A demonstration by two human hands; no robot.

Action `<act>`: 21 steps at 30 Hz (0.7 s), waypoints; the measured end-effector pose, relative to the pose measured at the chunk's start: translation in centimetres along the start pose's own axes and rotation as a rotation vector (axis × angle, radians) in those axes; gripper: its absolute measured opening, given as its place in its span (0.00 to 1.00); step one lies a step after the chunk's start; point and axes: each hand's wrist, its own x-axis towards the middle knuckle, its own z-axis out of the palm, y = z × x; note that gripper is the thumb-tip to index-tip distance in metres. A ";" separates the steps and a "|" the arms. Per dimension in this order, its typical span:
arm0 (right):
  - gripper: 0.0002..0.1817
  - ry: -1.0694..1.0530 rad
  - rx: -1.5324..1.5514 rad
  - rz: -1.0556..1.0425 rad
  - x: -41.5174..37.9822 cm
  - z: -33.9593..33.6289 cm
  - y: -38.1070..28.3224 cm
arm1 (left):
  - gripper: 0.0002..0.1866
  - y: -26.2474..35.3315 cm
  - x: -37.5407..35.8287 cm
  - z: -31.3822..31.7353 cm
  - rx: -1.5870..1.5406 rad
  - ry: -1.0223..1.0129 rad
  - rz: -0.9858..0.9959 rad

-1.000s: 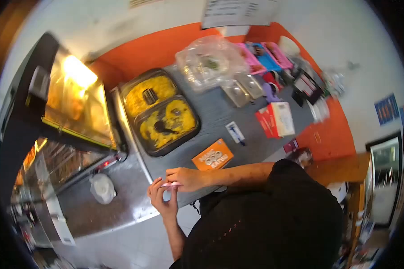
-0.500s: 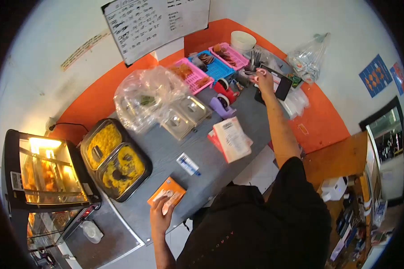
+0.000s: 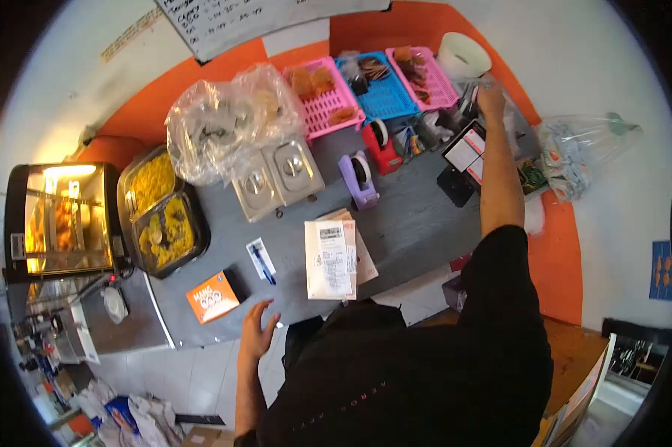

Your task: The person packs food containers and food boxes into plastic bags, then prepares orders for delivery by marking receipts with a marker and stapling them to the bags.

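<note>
My left hand (image 3: 258, 331) hovers just off the table's front edge, fingers apart and holding nothing. To its left lies an orange box (image 3: 212, 296) with white print. A blue pen (image 3: 261, 266) rests on a small white packet in front of the hand. My right hand (image 3: 491, 100) reaches to the back right corner, its fingers curled beside a holder of utensils (image 3: 466, 100); what they grip is too small to make out. Below that hand stands a tablet (image 3: 466, 156) on a black stand.
White and red boxes (image 3: 330, 261) with a paper label lie at the front. Behind them are purple (image 3: 360, 180) and red (image 3: 382, 147) tape dispensers, lidded steel pans (image 3: 276, 179), pink (image 3: 322, 97) and blue (image 3: 379, 86) baskets. A tray of yellow food (image 3: 165, 212) sits beside a lit display case (image 3: 64, 223).
My left hand has let go of the orange box and drawn back to the right. My right hand has moved from by the tablet, where pink loop handles showed, to the utensil holder. The view has turned.
</note>
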 end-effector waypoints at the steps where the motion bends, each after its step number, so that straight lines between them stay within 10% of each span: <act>1: 0.20 0.071 0.076 -0.024 -1.2 -0.2 -1.7 | 0.22 0.7 1.2 0.8 -0.056 -0.008 -0.077; 4: 0.19 -0.167 0.304 -0.136 -9.5 -3.0 -6.2 | 0.32 -1.1 5.1 6.0 -0.645 -0.018 -0.239; 8: 0.37 -1.298 0.521 0.345 -24.5 -6.1 -9.3 | 0.34 1.3 8.4 10.5 -1.054 -0.128 -0.405; 10: 0.46 -1.518 0.457 0.248 -33.1 -3.9 -7.2 | 0.37 2.3 8.0 12.4 -1.338 -0.225 -0.449; 14: 0.42 -1.459 0.994 0.388 -44.7 -6.0 -10.6 | 0.36 6.0 7.4 14.6 -1.349 -0.191 -0.523; 21: 0.33 -1.200 0.854 0.390 -42.2 -10.1 -6.3 | 0.33 5.0 7.0 14.1 -1.273 -0.060 -0.446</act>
